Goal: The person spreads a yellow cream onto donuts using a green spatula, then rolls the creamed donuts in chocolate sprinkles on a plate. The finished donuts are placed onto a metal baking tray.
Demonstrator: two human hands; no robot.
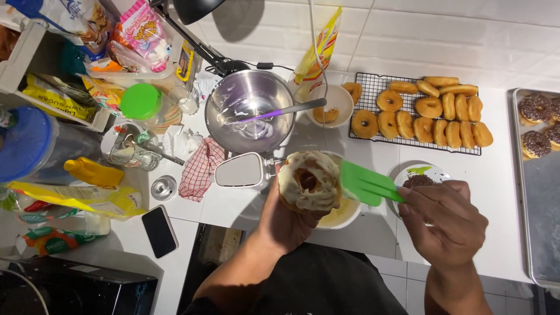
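My left hand [284,220] holds up a ring donut [309,181] coated in pale cream glaze, over a white bowl of glaze [345,214]. My right hand [446,221] grips a green spatula [366,183] whose blade reaches toward the donut's right side. A small white plate of dark chocolate sprinkles [421,177] lies just beyond my right hand.
A wire rack [415,149] holds several plain donuts. A metal tray [539,233] at right carries chocolate-sprinkled donuts. A steel mixing bowl [249,108] with a purple-tipped utensil, a small white bowl [332,106], a checked cloth [200,168], a phone [159,230] and packets crowd the left.
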